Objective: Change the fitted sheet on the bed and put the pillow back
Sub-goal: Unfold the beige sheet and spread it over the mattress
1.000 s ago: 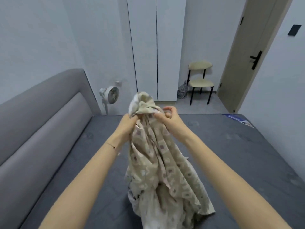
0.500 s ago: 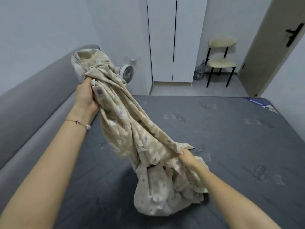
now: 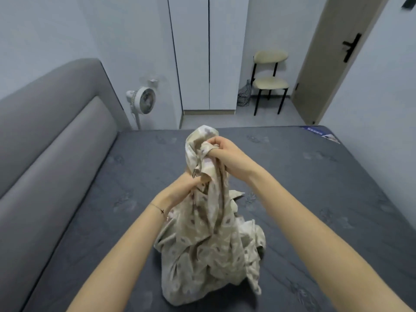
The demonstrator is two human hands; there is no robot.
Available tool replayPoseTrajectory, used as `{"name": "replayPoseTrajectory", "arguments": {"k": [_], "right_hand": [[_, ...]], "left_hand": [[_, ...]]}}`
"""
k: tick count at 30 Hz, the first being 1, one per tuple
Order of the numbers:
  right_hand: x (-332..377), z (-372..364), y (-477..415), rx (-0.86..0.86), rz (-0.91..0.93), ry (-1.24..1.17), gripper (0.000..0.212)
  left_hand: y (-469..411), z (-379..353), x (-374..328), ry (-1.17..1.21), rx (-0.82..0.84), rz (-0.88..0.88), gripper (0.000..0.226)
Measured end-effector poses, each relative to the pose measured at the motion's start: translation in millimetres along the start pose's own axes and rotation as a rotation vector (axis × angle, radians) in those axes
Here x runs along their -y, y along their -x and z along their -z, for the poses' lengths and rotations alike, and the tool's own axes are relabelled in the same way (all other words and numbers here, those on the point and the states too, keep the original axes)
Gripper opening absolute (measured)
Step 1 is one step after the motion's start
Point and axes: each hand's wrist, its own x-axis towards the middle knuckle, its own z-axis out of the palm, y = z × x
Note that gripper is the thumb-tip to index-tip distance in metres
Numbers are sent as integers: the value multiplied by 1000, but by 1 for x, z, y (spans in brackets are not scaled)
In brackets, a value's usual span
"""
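Holding a beige patterned sheet (image 3: pixel 207 244) up over the middle of a bare dark grey mattress (image 3: pixel 315 188), with both hands out in front of the camera.

The right hand (image 3: pixel 227 154) is the higher one. Its fingers are curled into the top of the bundle, pinching a fold of cloth. The left hand (image 3: pixel 182 190) sits lower and just to the left, gripping the sheet a bit further down, with its fingers partly buried in the fabric. There's a thin bracelet (image 3: pixel 157 208) on the left wrist.

The rest of the sheet hangs down from the two hands, and its bottom end lies in a crumpled heap on the mattress, right between the forearms (can't tell which edge or corner is being held, it's all scrunched up).

Around the room:
- A grey padded headboard (image 3: pixel 56 136) runs along the left side of the mattress.
- A small white fan (image 3: pixel 144 102) on a stand is by the wall, just past the far left corner.
- A white two-door wardrobe (image 3: pixel 209 52) stands straight ahead.
- A cream chair (image 3: pixel 270 79) with black legs is to the wardrobe's right, with a mesh bag (image 3: pixel 244 96) on the floor just beside it.
- A beige door (image 3: pixel 333 59) with a black handle (image 3: pixel 350 47) is on the right.
- A blue and white label (image 3: pixel 319 131) sits on the mattress's far right corner, too small to read.
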Motion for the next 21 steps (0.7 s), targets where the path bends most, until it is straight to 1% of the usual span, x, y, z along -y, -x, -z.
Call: {"name": "replayPoseTrajectory", "arguments": {"k": [1,2,3,4,5,7,9,10,11,12,13,15,16,17,18,20,21], "right_hand": [[-4,1,5,11,8,-35,12],[-14,4,9,16,11,-83,19],[-27,8,15,7,17,-113,28],[-42,13,22,-20,19,-84,37],[-64,17,27,-38,10,-20,47],[-110,18,37,-34,-100,133,76],[-152,6,47,45,-240,236,104],[-174,-4,51,96,-289,267,109],[-193,-15,55,136,-316,285,103],[-214,-28,59,144,-346,283,88],[-236,-38,63,132,-375,280,68],[-271,-58,70,58,-421,270,31],[-276,-64,71,23,-434,260,15],[-273,-67,68,-7,-451,226,5],[-266,-66,62,-50,-459,201,11],[-244,-60,47,-171,-445,162,20],[-231,-57,38,-222,-424,152,20]], "left_hand": [[-2,-5,3,-115,-10,-71,56],[-4,-8,4,-192,-54,-122,39],[-6,-9,6,-220,-107,-144,25],[-7,-6,9,-236,-158,-133,16],[-7,-3,13,-232,-207,-116,11],[-8,8,18,-196,-327,-66,15],[-7,17,22,-85,-446,-28,17],[-6,20,22,-20,-496,-32,18],[-4,23,23,36,-544,-39,17],[-2,27,25,73,-586,-36,14],[0,32,27,99,-616,-30,12],[5,44,34,75,-641,-29,14],[9,52,37,43,-654,-24,12],[12,62,44,10,-673,-27,10],[16,71,49,-40,-692,-32,10],[27,89,61,-174,-710,-47,30],[31,96,70,-230,-699,-25,40]]}}
